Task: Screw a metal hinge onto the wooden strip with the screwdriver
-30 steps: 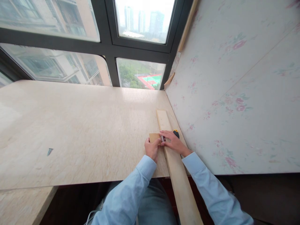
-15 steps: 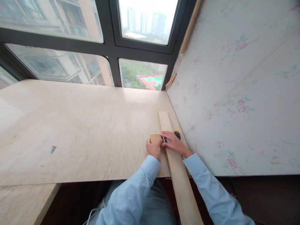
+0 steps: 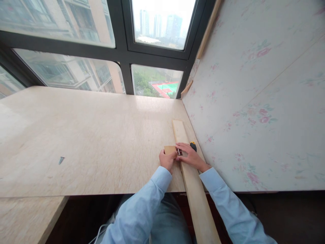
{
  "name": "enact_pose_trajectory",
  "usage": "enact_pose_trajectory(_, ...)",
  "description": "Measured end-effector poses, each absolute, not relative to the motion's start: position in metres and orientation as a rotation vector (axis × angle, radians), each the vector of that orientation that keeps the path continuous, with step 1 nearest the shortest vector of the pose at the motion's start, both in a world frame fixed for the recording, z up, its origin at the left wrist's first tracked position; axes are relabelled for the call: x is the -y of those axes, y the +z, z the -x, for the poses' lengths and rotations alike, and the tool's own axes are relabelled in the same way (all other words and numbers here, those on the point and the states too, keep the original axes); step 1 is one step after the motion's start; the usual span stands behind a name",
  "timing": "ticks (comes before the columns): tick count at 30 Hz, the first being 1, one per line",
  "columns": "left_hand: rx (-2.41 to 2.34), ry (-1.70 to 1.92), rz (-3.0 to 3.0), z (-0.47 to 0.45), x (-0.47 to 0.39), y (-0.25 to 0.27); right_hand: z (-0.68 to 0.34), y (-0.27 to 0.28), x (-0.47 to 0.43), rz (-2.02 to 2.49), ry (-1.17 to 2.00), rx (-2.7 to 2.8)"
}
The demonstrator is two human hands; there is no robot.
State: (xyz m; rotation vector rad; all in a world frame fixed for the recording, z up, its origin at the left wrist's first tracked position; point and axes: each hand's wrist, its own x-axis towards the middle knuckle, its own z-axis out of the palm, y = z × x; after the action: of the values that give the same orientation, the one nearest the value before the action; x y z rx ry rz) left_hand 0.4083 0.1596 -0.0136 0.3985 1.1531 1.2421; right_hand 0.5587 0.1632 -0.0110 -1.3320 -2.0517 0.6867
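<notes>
A long pale wooden plank (image 3: 201, 203) lies on the stone sill and juts out over its front edge. My left hand (image 3: 167, 160) is closed on a small tan board (image 3: 170, 149), pinching it against the plank's left side. Just where board and plank meet sits a small dark brown hinge (image 3: 179, 151) with a shiny strip down its middle. My right hand (image 3: 191, 157) rests across the plank, its thumb and fingers closed around the hinge from both sides. Part of the hinge is hidden by the fingers.
A yellow-and-black tool handle (image 3: 193, 146) lies beyond the plank, close to the floral-papered wall (image 3: 254, 135). Screws (image 3: 61, 160) lie far to the left on the sill (image 3: 101, 142). Dark-framed windows (image 3: 124, 54) rise behind, and a lower stone ledge (image 3: 27, 217) is at front left.
The view has shifted slightly, so most things appear a little further right. Both hands keep their hold at the hinge with hardly any movement.
</notes>
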Motion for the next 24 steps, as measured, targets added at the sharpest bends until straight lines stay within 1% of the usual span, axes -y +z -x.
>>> enact_pose_trajectory(5,-1.061,1.193,-0.342,-0.4040,-0.1617,-0.0107,-0.5586,-0.0103,-0.1625,1.335,0.703,2.039)
enact_pose_trajectory(11,-1.087,1.180,-0.309,-0.4060,-0.1640,-0.0094,-0.5576,-0.0105,-0.1617,1.336,0.685,2.037)
enact_pose_trajectory(24,-1.120,1.259,-0.308,-0.4128,-0.1649,-0.0120,-0.5578,-0.0143,-0.1598,1.359,0.711,1.996)
